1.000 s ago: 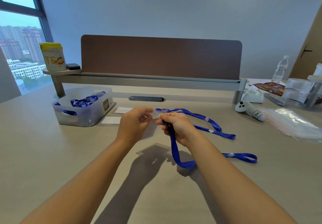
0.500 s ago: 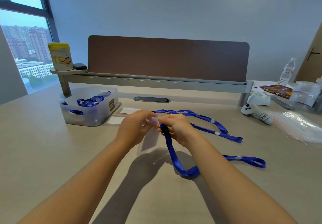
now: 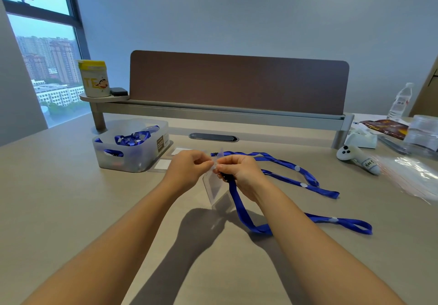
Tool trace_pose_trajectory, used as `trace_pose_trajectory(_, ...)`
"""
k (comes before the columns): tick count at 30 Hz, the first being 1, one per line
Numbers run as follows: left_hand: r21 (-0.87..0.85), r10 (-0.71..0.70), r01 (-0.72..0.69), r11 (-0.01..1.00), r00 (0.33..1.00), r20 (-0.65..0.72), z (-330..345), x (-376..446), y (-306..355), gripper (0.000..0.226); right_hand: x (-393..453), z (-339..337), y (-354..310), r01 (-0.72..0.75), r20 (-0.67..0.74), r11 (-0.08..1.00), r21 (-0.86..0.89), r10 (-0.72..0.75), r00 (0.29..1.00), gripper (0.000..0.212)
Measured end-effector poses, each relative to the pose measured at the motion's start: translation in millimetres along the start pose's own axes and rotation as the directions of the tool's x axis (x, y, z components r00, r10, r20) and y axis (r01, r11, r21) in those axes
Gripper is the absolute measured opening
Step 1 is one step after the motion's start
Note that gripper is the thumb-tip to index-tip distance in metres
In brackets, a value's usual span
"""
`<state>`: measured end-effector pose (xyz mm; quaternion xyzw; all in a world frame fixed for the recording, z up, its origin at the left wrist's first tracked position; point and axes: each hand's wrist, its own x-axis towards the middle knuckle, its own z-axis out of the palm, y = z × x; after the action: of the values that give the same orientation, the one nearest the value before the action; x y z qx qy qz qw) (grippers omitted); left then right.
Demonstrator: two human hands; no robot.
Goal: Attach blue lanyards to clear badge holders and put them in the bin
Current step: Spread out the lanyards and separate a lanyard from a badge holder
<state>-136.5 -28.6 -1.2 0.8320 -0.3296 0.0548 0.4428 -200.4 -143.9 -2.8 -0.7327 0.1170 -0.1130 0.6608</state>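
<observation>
Above table (image 3: 71, 198), both hands pinching: left hand (image 3: 187, 169) steadies badge holder (image 3: 214, 186), right hand (image 3: 239, 174) works lanyard (image 3: 239, 207) clip on.

Office: desk (image 3: 71, 210) with divider screen (image 3: 237, 84), cable grommet (image 3: 213, 137), high-rise window view (image 3: 47, 67).

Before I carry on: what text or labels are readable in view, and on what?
"TE": yellow letters on the yellow-lidded canister; the rest is hidden.
"Hoo" then an unclear character: handwritten tag on the white controller.
Brown label on the bin: too small to read.
Water bottle label and red packet: blurred.
</observation>
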Motion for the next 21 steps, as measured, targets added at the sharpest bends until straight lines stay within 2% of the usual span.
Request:
trace_pose_trajectory(7, 0.037, -0.008, 0.010, 0.999, 0.999, -0.046, -4, -2, -2, 0.019, -2, 6, -3, -0.002, 0.009, 0.998, -0.069, 0.003, 1.000, 0.011)
trace_pose_trajectory(14, -0.010, 0.005, -0.006, 1.000, 0.996, -0.090, -12, 0, -3, 0.018, -2, 16, -7, 0.097, 0.014, 0.988, -0.124, -0.096, 0.995, 0.022)
trace_pose_trajectory(21, -0.016, 0.035, -0.037, 0.999, 0.993, -0.114, -16, 2, -4, 0.017, 2, 24, -6, 0.172, -0.030, 0.972, -0.161, -0.179, 0.983, 0.023)
